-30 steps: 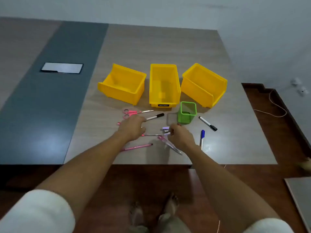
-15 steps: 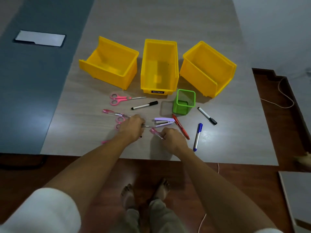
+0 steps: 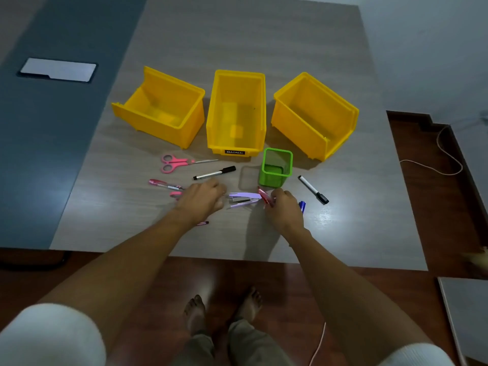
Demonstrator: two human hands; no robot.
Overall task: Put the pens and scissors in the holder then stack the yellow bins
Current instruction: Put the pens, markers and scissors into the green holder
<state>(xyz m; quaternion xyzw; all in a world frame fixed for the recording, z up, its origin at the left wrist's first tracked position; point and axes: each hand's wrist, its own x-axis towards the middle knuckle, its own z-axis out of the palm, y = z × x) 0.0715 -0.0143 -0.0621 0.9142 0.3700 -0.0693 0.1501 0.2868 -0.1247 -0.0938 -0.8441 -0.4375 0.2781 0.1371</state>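
Green holder stands in front of the bins, and it looks empty, so nothing is put away yet. You are at the very start.

Your right hand is just near of the holder, with its fingers curled round a red pen. Your left hand lies flat and loose on the table, a little to the left. I cannot tell if it is holding anything under it.

Lots of things wait on the table. Pink scissors lie far left, with a black pen beside them. A pink pen is left of your left hand. Another black pen lies right of the holder, and a blue pen peeks out by your right hand. A purple stapler sits between your hands.

Three yellow bins stand apart in a row at the far side: left bin, middle bin, right bin. None is stacked. I think the red pen goes in first, then all the rest, then the bins.
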